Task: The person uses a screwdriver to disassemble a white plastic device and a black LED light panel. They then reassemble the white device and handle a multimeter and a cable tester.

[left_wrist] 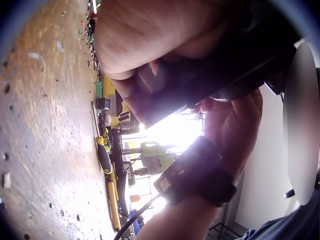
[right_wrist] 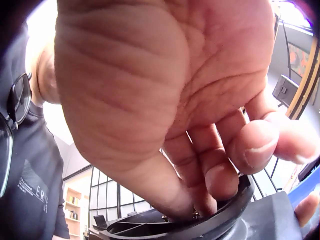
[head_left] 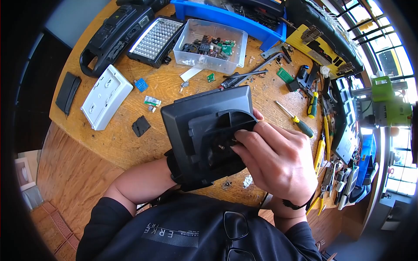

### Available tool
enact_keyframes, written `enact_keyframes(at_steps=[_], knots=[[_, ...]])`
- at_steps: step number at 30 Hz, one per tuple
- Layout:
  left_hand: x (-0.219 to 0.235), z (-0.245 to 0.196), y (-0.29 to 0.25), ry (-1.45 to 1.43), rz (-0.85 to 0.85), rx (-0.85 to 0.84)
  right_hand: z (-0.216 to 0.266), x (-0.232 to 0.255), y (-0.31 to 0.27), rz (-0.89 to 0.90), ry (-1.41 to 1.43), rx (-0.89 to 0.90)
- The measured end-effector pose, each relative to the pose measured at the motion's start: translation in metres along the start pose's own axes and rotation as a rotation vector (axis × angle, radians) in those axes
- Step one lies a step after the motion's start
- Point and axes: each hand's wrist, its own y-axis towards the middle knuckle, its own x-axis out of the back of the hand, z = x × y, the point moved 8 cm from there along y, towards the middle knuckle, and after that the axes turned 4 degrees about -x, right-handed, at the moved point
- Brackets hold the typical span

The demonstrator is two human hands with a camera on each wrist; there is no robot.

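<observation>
A black plastic housing (head_left: pixel 207 102) is tilted over the front of the bench, its hollow side facing up. My left hand (left_wrist: pixel 150 40) grips it from beneath, fingers curled round its edge; in the head view the housing hides most of that hand. My right hand (head_left: pixel 278 156) reaches into the recess with thumb and forefinger drawn together, pinching at a small brass part (right_wrist: pixel 196 214) that the fingertips mostly cover. Another little brass piece (head_left: pixel 221 147) shows in the recess beside the thumb. The right hand's other fingers lie curled over the curved rim (right_wrist: pixel 240 200).
A clear bin (head_left: pixel 209 63) of small parts stands behind the housing, near a blue tray (head_left: pixel 230 17). Screwdrivers (head_left: pixel 300 124) and pliers (head_left: pixel 322 204) lie at the right. Left are a white plastic cover (head_left: pixel 106 98) and an LED panel (head_left: pixel 156 39).
</observation>
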Motion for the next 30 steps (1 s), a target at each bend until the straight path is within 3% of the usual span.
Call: enact_keyframes(at_steps=[4,8,10,14,16,17,19,23,25,30], knots=[[-0.003,-0.011,-0.001,0.093,0.046,-0.094,0.002,0.007,0.000,-0.040,-0.014,0.020],[0.002,-0.007,-0.002,0.051,0.052,-0.092,0.007,0.011,-0.001,-0.108,0.056,0.050],[0.000,0.000,-0.004,-0.064,0.041,-0.009,0.011,0.006,0.000,-0.116,0.114,0.070],[0.006,0.006,-0.004,-0.080,0.028,-0.045,0.015,-0.002,0.004,-0.071,0.106,0.070],[0.007,0.027,-0.007,-0.455,0.006,0.128,0.015,-0.004,0.004,-0.064,0.083,0.071],[0.008,0.027,-0.007,-0.456,0.001,0.125,0.015,-0.004,0.003,-0.059,0.058,0.068],[0.008,0.013,-0.005,-0.101,0.079,-0.052,0.015,-0.005,0.002,-0.027,0.051,0.075],[0.009,0.019,-0.007,-0.266,0.048,0.042,0.014,-0.006,0.002,0.005,0.034,0.068],[0.009,0.016,-0.007,-0.150,0.098,-0.049,0.015,-0.004,0.002,-0.006,0.032,0.068],[0.008,0.018,-0.008,-0.098,0.091,-0.035,0.015,-0.004,0.002,-0.012,0.028,0.069]])
